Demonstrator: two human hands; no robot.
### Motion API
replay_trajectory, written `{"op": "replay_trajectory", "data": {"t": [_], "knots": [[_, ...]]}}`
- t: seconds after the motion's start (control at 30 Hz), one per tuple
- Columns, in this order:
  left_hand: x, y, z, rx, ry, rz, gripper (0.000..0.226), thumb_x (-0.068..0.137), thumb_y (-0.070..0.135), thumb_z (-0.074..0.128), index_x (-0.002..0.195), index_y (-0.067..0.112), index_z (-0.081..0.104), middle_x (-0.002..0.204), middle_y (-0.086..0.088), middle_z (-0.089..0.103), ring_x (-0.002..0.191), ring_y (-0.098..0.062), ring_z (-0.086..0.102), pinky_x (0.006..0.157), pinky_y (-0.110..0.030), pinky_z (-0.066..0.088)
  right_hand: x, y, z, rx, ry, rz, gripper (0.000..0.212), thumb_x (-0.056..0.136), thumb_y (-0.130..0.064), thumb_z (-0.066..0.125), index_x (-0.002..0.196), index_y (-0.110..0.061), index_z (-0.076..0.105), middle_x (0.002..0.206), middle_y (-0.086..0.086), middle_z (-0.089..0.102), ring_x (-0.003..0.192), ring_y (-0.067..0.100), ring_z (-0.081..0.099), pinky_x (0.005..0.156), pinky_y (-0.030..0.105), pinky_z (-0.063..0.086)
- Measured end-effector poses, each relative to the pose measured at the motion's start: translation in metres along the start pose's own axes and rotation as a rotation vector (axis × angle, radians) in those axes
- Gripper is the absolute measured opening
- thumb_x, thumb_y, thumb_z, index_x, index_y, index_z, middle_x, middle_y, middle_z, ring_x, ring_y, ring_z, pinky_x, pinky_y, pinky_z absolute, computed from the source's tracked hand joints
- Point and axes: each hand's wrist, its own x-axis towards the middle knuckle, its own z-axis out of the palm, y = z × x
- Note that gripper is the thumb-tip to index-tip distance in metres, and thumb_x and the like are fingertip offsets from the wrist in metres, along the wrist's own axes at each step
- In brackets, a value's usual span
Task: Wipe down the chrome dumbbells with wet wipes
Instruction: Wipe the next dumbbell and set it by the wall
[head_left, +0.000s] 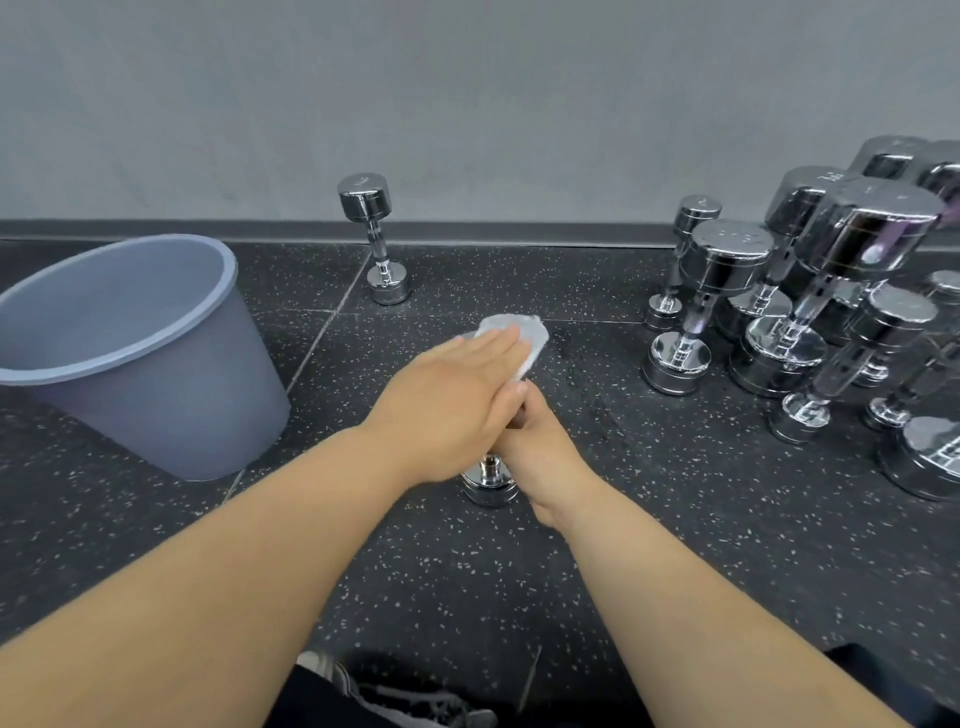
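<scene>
— Speckled gym floor (623, 545): how far along?
— Early, I judge. Flat left hand (452, 400) presses the wet wipe (530, 338) on the upright dumbbell (488, 486), right hand (545, 452) grips its handle; the dumbbell group (810, 312) at right probably waits.

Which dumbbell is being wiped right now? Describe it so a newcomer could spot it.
Between the grey bin at left and the cluster of chrome dumbbells at right, a small chrome dumbbell stands upright on the floor, nearer than the lone dumbbell by the wall. Only it has a white wet wipe pressed on top by the left hand, with the right hand gripping its handle.
</scene>
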Motion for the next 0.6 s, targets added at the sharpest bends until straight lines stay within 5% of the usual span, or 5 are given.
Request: {"op": "replay_trajectory", "data": {"t": [0.1, 0.27, 0.37, 0.43, 0.6], "knots": [[-0.005, -0.019, -0.004, -0.083, -0.009, -0.111, 0.055, 0.105, 0.031, 0.015, 0.158, 0.02, 0.01, 0.164, 0.0, 0.014, 0.147, -0.02, 0.022, 0.12, -0.038, 0.018, -0.001, 0.003, 0.003, 0.029, 0.025, -0.017, 0.037, 0.08, -0.007, 0.077, 0.102, -0.02, 0.051, 0.095, -0.009, 0.067, 0.088, 0.001, 0.062, 0.078, 0.018, 0.045], [0.004, 0.01, 0.004, 0.051, -0.032, 0.281, 0.059, 0.096, 0.036, 0.015, 0.134, 0.01, 0.051, 0.14, -0.006, 0.05, 0.131, -0.02, 0.034, 0.111, -0.037, 0.026, 0.0, 0.001, 0.007, -0.108, 0.059, -0.01, 0.008, 0.096, -0.02, 0.05, 0.099, -0.024, 0.056, 0.092, -0.003, 0.065, 0.087, 0.012, 0.057, 0.084, 0.037, 0.052], [0.028, 0.003, 0.004, 0.033, -0.034, 0.1, 0.057, 0.1, 0.043, 0.015, 0.146, 0.015, 0.035, 0.157, -0.007, 0.029, 0.142, -0.024, 0.029, 0.117, -0.041, 0.024, 0.001, 0.001, 0.005, -0.101, 0.042, -0.026, 0.017, 0.091, -0.017, 0.062, 0.105, -0.022, 0.056, 0.094, -0.007, 0.067, 0.089, 0.008, 0.059, 0.079, 0.029, 0.049], [0.016, -0.022, -0.002, -0.025, -0.066, 0.012, 0.06, 0.103, 0.043, 0.015, 0.157, 0.015, 0.013, 0.166, -0.004, 0.008, 0.152, -0.017, 0.009, 0.123, -0.038, 0.01, 0.001, 0.005, 0.002, -0.034, 0.059, -0.01, 0.028, 0.082, -0.012, 0.075, 0.098, -0.017, 0.053, 0.097, -0.005, 0.066, 0.09, 0.007, 0.06, 0.078, 0.025, 0.045], [-0.02, -0.014, -0.004, -0.004, -0.078, 0.327, 0.062, 0.1, 0.038, 0.018, 0.151, 0.008, 0.035, 0.16, -0.007, 0.03, 0.147, -0.021, 0.026, 0.12, -0.035, 0.015, 0.004, 0.005, 0.004, -0.122, 0.033, -0.015, 0.021, 0.09, -0.021, 0.06, 0.111, -0.025, 0.058, 0.103, -0.005, 0.07, 0.101, 0.015, 0.065, 0.087, 0.029, 0.053]]}}
